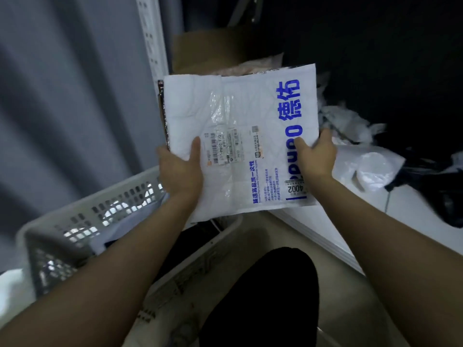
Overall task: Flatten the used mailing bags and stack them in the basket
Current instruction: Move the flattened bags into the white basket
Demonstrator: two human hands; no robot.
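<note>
My left hand (180, 169) grips the white mailing bag (235, 106) at its left edge, thumb on top. My right hand (317, 156) pinches the right edge. The bag hangs flat between them, near the slotted basket (82, 209). Blue print reads "德佑" and "4002". A barcode label (220, 149) lies beside my left thumb.

the fingers of the left hand (180, 166) and right hand (317, 156) lie behind the white padded mailing bag with blue print (240, 116), only thumbs showing. the small shipping label (223, 149) is too fine to read. the bag hides the lower part of the far brown cardboard box (200, 53); the left forearm covers much of the grey perforated plastic basket (120, 204).
</note>
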